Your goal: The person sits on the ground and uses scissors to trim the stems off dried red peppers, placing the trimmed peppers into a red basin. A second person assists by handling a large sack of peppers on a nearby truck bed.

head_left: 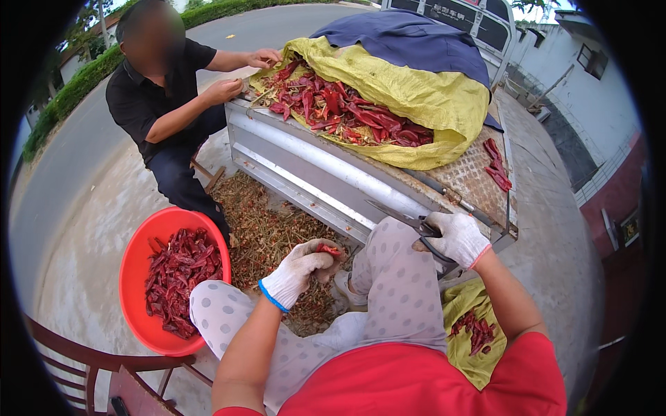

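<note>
A white work glove with a blue cuff covers my left hand (302, 270), which is closed around a red chili pepper (329, 249) above the gap between my knees. My right hand (456, 240), in a white glove with a red cuff, grips a pair of dark scissors (411, 220). The blades point left over my right knee, toward the truck bed. Ahead, dried red chilies (340, 107) spill from the mouth of a yellow woven sack (444, 118) lying on the truck bed.
A red basin (132, 277) with dried chilies stands at my left. Stem scraps (260, 236) cover the ground ahead. Another person (163, 90) sits far left, both hands at the sack. By my right leg a yellow sack (461, 298) bears chilies. A few chilies (496, 166) lie on the truck bed.
</note>
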### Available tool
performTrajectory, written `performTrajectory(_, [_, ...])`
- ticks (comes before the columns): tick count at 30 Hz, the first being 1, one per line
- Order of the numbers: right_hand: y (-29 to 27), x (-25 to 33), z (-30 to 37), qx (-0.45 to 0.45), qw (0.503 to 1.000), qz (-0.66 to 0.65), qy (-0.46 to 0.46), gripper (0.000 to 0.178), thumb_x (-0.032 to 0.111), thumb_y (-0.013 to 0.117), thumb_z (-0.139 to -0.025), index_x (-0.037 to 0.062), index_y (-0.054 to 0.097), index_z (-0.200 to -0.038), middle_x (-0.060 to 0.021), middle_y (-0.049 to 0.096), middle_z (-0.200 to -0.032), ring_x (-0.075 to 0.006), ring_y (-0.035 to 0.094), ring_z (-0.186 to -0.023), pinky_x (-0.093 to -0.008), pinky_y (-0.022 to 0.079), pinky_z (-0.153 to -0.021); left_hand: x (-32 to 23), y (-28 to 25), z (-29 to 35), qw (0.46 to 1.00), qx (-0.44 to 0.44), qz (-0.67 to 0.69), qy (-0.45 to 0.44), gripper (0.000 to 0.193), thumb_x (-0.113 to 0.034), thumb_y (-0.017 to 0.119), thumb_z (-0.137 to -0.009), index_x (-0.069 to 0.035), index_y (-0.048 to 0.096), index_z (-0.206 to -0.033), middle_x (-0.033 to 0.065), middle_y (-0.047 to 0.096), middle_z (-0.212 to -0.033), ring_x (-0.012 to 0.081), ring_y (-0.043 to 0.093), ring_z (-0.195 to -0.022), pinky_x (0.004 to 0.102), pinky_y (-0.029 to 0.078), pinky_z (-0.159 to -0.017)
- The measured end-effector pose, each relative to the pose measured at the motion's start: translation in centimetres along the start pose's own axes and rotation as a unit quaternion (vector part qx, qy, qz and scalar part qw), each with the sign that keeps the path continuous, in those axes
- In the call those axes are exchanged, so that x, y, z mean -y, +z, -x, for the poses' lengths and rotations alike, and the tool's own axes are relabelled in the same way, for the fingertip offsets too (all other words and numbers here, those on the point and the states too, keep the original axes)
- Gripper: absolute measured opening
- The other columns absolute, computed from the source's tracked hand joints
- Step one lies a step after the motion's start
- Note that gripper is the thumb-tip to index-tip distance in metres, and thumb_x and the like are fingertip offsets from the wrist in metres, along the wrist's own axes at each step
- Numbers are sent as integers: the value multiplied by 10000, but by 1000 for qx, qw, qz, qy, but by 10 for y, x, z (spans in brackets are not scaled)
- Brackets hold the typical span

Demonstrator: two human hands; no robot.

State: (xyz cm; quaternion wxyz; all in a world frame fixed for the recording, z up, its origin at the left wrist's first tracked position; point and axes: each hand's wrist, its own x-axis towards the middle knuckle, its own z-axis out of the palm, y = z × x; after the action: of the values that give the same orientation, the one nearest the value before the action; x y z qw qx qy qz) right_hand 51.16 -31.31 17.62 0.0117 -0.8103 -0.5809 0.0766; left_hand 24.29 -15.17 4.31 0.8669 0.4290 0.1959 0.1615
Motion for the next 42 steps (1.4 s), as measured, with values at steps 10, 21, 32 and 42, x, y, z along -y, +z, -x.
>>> performTrajectory(10, [-25,-162,-32,-46,986,117,106,387,330,675,-787,77,684,-1079,-193,703,-985,-360,673,-938,-436,528,-823,0,1,-7,998,-26,2,55,295,-91,613,-829,-26,586,-1115,76,620,-862,179,598,-709,339,531,-669])
performTrajectory(21, [-58,-90,-86,-158,986,51,-2,326,290,648,-828,61,704,-1052,-191,696,-1039,-367,654,-983,-429,514,-869,5,-5,-9,994,-82,-6,69,255,-42,667,-778,-39,563,-1010,65,590,-823,174,591,-667,327,536,-644])
performTrajectory(32, [-39,-25,-219,-190,980,2,50,354,316,626,-862,47,698,-1079,-209,676,-1111,-385,622,-1077,-454,487,-940,-6,-20,-8,988,-119,-34,93,169,-82,645,-831,-43,577,-981,69,616,-814,157,604,-634,303,537,-582])
performTrajectory(42, [-68,13,-162,35,842,-537,52,144,209,604,-883,87,629,-810,-71,656,-682,-97,452,-433,-277,316,-404,-11,-11,-11,971,-122,3,204,214,-74,541,-932,-4,613,-1121,119,672,-1057,169,658,-877,306,529,-801])
